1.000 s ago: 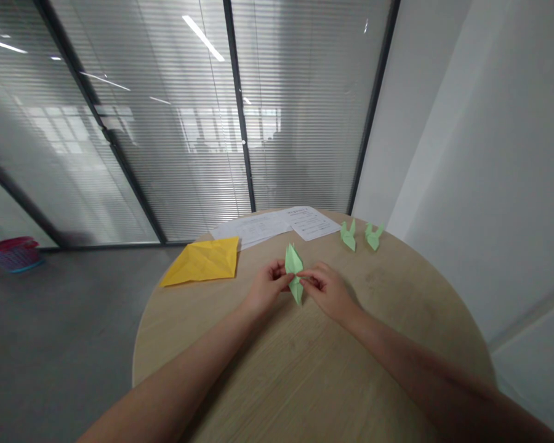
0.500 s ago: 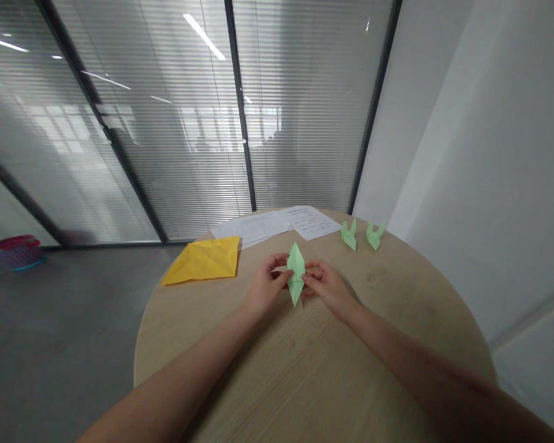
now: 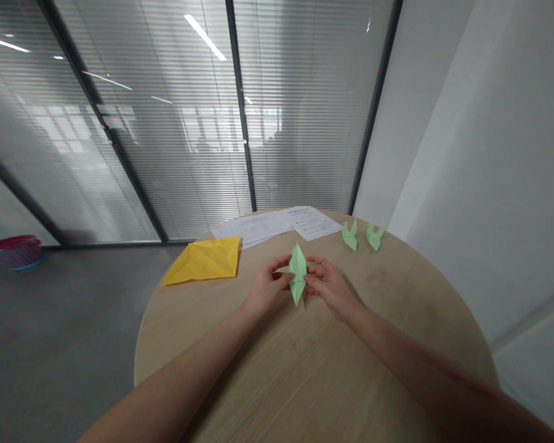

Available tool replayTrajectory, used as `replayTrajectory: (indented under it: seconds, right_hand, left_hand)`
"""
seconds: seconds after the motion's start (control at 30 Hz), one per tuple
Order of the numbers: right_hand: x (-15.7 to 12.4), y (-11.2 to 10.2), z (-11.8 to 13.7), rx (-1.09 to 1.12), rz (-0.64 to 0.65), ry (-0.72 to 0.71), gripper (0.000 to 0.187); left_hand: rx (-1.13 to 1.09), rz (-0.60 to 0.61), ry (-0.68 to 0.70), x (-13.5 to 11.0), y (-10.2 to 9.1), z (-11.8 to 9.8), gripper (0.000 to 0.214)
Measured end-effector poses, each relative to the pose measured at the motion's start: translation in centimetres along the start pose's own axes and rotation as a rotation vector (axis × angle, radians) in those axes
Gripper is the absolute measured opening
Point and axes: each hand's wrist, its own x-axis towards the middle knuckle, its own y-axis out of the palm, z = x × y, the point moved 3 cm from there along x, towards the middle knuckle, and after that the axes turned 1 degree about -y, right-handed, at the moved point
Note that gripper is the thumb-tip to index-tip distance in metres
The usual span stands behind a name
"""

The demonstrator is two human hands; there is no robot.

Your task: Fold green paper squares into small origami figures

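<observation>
A light green folded paper point(image 3: 298, 271), a long diamond with a point at top and bottom, is held upright just above the table. My left hand point(image 3: 268, 284) pinches its left edge, thumb in front and fingers behind. On the other edge, my right hand point(image 3: 329, 287) grips it the same way, its thumb near the middle crease. The fingertips behind the paper are partly hidden. Two finished-looking green origami figures, one point(image 3: 349, 236) and another point(image 3: 375, 237), stand farther back on the right.
The round wooden table point(image 3: 277, 381) carries a yellow folded paper point(image 3: 207, 259) at left and printed white sheets point(image 3: 311, 223) at the back. Glass panels with blinds point(image 3: 194, 123) rise behind it. A red and blue basket point(image 3: 16, 252) sits on the floor, far left.
The green paper has turned slightly and shifted a little to the right, and a fold now shows near its upper left edge. Both hands keep their hold.
</observation>
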Motion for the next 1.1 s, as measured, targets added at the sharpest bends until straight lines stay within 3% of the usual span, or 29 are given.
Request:
replayTrajectory:
  seconds: [0.37,0.73,0.93,1.1]
  right_hand:
    - [0.0,-0.1,-0.1,-0.06,-0.021,-0.023,0.046]
    - [0.5,-0.7,-1.0,-0.107,-0.061,0.017,0.014]
    - [0.7,-1.3,-1.0,-0.11,-0.082,-0.029,0.011]
    - [0.5,-1.2,-0.3,-0.194,-0.088,-0.098,0.008]
  left_hand:
    - [0.012,-0.051,-0.049,-0.1,0.1,-0.1,0.033]
    - [-0.021,-0.011,-0.107,-0.1,0.0,0.3,0.011]
    - [-0.066,0.002,-0.128,-0.4,0.2,-0.1,0.016]
    - [-0.102,-0.028,-0.092,-0.4,-0.1,-0.4,0.044]
